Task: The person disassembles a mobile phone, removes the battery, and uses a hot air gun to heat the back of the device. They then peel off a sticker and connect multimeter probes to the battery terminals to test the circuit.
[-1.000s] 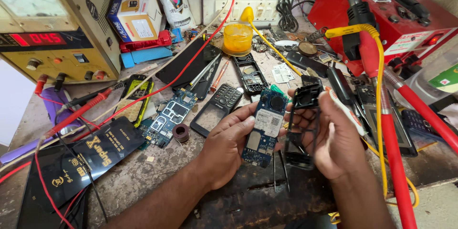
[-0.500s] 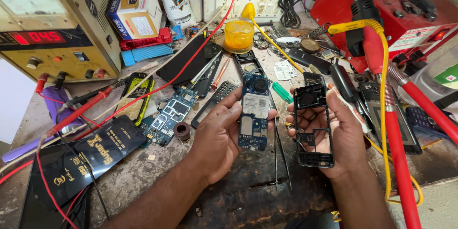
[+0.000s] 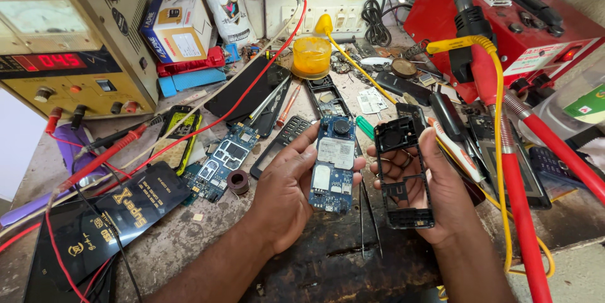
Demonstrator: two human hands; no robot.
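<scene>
Left hand [image 3: 287,192] cradles blue phone circuit board [image 3: 333,165] face-up for viewing; right hand [image 3: 441,192] grips black phone frame [image 3: 403,174] alongside, fingers curled.

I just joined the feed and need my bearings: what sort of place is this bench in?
Most likely a phone repair bench. The left hand holds a bare blue circuit board, the right hand a black phone frame, with a bench power supply and a red rework station behind.
</scene>
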